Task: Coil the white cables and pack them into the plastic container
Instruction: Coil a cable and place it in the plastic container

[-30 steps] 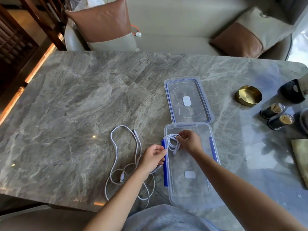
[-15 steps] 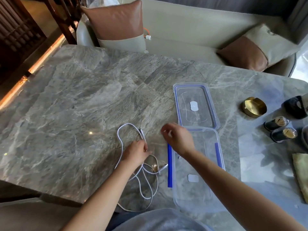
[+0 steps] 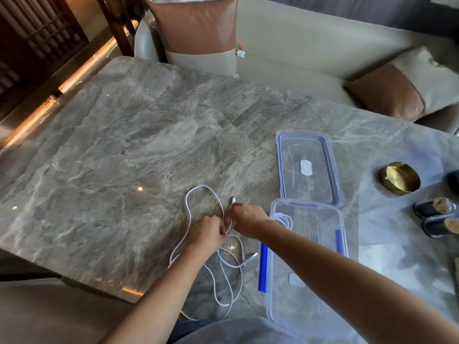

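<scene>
A clear plastic container with blue side clips lies open near the table's front edge. A coiled white cable rests inside its far left corner. The container's lid lies flat just beyond it. A loose white cable sprawls in loops on the marble to the left of the container, with one end trailing over the front edge. My left hand pinches this cable near its middle. My right hand grips the same cable close to its far plug, right beside my left hand.
The grey marble table has a gold dish and two small dark jars at the right. A sofa with brown and cream cushions stands behind the table. Dark wooden furniture is at the far left.
My right hand left the coiled cable in the container and crossed left to the loose cable. My left hand moved off the container's blue clip onto that cable.
</scene>
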Demonstrator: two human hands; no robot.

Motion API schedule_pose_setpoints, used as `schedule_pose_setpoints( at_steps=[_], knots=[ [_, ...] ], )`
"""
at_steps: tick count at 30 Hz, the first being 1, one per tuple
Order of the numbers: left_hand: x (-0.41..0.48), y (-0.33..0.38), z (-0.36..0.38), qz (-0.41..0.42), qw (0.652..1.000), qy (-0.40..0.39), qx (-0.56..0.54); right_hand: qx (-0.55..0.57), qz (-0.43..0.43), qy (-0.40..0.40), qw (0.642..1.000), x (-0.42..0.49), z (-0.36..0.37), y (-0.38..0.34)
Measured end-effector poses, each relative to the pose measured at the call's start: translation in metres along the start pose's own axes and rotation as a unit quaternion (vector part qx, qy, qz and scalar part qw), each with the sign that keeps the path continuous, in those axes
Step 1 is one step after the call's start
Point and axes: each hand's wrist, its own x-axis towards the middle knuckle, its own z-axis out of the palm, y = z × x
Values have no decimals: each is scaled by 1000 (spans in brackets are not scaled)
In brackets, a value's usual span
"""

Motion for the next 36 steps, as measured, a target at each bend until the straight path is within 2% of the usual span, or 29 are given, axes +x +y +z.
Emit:
schedule_pose_setpoints(
  at_steps=[4, 10, 12, 14, 16, 19, 23, 26, 28, 31, 33, 36],
  knots=[
    [0, -10, -13, 9, 994, 39, -101, 7, -3, 65, 998, 0, -6, 2],
    [2, -16, -41, 51, 957, 124, -258, 41, 36, 108, 993, -5, -27, 1],
    [0, -17, -50, 72, 945, 159, -277, 102, 47, 99, 989, -9, -38, 0],
    [-2, -21, -57, 86, 935, 174, -296, 215, 31, 76, 973, -11, -49, 1],
    [-5, -27, -60, 83, 925, 177, -325, 330, 11, 39, 943, -15, -61, 0],
    [-10, -36, -59, 58, 911, 191, -360, 485, -6, -14, 875, -27, -72, -2],
    [-23, -48, -47, 65, 925, 267, -264, 614, -43, -50, 787, -42, -72, -4],
    [-31, -44, -38, 72, 918, 306, -241, 686, -32, -34, 726, -46, -67, -11],
    [-35, -32, -32, 66, 909, 305, -276, 707, -23, -4, 707, -48, -63, -17],
    [-42, -8, -31, 30, 876, 235, -420, 703, -10, 56, 709, -49, -57, -25],
    [-47, 7, -35, 13, 825, 177, -537, 698, -7, 88, 710, -51, -52, -28],
    [-54, 21, -43, -30, 746, 135, -652, 686, -16, 113, 718, -54, -46, -34]
  ],
)
